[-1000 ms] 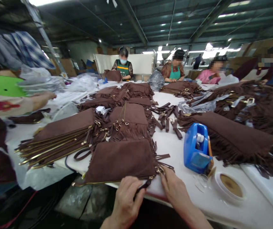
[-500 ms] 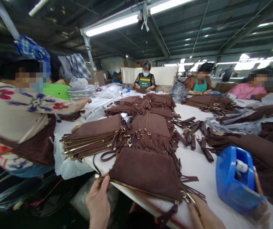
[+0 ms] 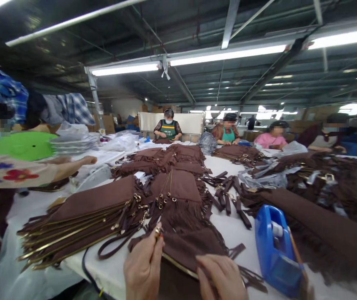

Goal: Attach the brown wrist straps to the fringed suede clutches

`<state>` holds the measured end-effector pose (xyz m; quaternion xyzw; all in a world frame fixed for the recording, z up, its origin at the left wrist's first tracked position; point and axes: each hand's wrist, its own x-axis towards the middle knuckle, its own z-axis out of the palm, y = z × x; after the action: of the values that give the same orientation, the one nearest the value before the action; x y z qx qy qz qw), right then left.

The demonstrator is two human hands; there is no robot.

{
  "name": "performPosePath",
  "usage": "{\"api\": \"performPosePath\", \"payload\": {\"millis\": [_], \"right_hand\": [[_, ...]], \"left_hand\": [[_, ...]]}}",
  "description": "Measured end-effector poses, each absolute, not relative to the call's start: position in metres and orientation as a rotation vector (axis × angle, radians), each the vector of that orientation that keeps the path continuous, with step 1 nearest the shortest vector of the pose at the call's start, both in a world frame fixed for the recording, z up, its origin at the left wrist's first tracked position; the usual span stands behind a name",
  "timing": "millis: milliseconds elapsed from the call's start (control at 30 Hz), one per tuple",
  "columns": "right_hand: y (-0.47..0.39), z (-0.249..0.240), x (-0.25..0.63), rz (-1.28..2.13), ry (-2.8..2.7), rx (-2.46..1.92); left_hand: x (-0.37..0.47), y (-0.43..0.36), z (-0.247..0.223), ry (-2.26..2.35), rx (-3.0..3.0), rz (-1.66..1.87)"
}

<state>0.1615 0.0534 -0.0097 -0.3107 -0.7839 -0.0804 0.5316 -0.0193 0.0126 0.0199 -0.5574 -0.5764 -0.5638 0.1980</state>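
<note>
A brown fringed bag (image 3: 187,246) with a gold zipper lies at the table's near edge in the head view. My left hand (image 3: 143,266) is closed at its left corner, pinching gold hardware (image 3: 158,231) with a small red spot beside it. My right hand (image 3: 222,276) has its fingers curled over the zipper edge, thumb partly hidden. A strap loop (image 3: 112,250) lies left of the bag. Stacked brown bags with gold zippers (image 3: 93,200) stand to the left, and more fringed bags (image 3: 181,187) lie just beyond.
A blue tape dispenser (image 3: 272,250) stands on the white table (image 3: 228,233) to the right. Loose brown straps (image 3: 228,198) and further bags (image 3: 318,212) lie beyond it. At the left, a co-worker's arm (image 3: 72,166) reaches over the table. Other people sit across it.
The view has turned right and tilted up. My left hand has risen with the bag's corner hardware. My right hand has moved from the bag's right corner in along the zipper edge.
</note>
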Motion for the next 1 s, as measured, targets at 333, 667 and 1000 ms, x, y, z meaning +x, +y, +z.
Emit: {"api": "performPosePath", "payload": {"millis": [333, 667, 1000], "right_hand": [[0.035, 0.032, 0.111, 0.286, -1.842, -0.78], [0.033, 0.018, 0.104, 0.57, -1.712, -1.003], [0.051, -0.019, 0.184, 0.034, -2.095, -1.071]], "left_hand": [[-0.001, 0.005, 0.014, -1.378, -1.63, -1.015], [0.0, 0.0, -0.002, -1.445, -1.689, -1.074], [-0.034, -0.016, -0.023, -2.28, -1.23, -1.583]]}}
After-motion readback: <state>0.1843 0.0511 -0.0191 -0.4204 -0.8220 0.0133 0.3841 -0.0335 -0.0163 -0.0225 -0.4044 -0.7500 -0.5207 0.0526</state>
